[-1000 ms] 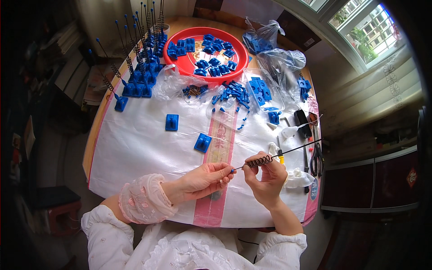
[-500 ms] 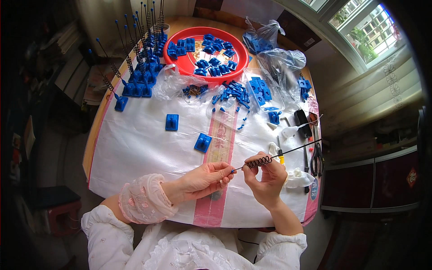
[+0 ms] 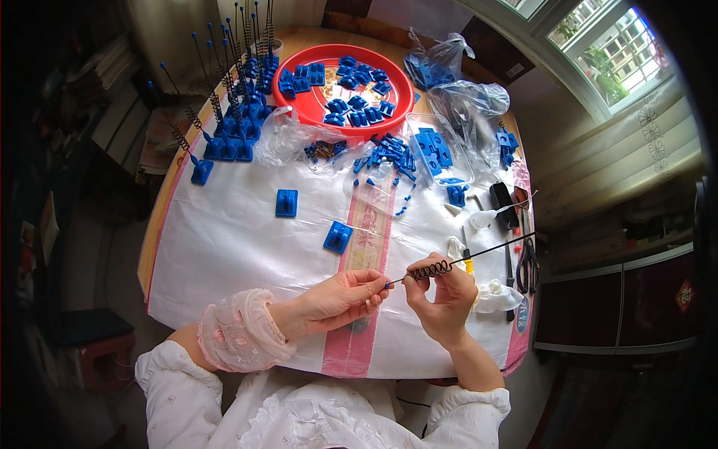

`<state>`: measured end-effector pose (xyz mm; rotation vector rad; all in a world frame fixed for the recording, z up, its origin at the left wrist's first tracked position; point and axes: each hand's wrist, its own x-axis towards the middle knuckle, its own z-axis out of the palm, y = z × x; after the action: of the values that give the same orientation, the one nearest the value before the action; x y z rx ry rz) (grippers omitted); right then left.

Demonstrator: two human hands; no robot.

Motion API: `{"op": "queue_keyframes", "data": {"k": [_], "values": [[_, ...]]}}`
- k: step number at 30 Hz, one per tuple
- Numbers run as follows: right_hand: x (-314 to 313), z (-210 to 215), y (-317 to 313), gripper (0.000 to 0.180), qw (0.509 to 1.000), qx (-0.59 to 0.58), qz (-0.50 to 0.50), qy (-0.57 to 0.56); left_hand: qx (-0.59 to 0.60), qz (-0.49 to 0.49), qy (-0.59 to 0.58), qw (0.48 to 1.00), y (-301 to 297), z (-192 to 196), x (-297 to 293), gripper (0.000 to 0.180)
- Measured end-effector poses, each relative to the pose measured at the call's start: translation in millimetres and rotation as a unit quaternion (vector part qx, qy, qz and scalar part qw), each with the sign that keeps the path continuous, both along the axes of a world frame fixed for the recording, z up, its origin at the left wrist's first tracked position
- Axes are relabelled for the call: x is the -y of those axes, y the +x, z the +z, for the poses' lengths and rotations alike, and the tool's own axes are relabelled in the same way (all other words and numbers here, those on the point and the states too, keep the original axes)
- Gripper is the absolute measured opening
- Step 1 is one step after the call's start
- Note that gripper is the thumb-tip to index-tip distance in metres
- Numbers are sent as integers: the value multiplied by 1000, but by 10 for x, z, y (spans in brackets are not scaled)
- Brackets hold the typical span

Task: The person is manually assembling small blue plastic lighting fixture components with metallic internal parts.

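Note:
Near the front edge of the table, my right hand (image 3: 443, 303) is closed on a black spring wire (image 3: 490, 248), gripping it around its coiled part. The long straight end points up and right. At the wire's other, short end sits a small blue piece (image 3: 388, 285), pinched between the thumb and fingers of my left hand (image 3: 336, 301). The left fingers partly hide that piece. Beyond my hands lie two square blue clip-like bases (image 3: 338, 237), apart from each other on the white woven sheet (image 3: 232, 247).
A red round tray (image 3: 407, 101) with several blue bases stands at the back. Blue bases with upright spring wires (image 3: 232, 127) crowd the far left. Small blue parts (image 3: 389, 156) lie mid-table, beside a clear box (image 3: 465, 161). Scissors (image 3: 528, 268) and a white glue bottle (image 3: 482, 219) lie right.

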<state>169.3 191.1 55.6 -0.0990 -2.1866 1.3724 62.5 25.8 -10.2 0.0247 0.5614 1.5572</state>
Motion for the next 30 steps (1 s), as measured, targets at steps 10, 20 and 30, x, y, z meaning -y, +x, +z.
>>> {"op": "queue_keyframes", "data": {"k": [10,20,30], "values": [[-3,10,8,19,1000,-1,-2,-16,-6,-2,2,1000,1,11,3,13],[-1,27,17,19,1000,0,8,-14,-14,8,4,1000,3,18,5,13],[-13,3,21,19,1000,-1,14,-4,-27,14,6,1000,6,14,9,12]]}}
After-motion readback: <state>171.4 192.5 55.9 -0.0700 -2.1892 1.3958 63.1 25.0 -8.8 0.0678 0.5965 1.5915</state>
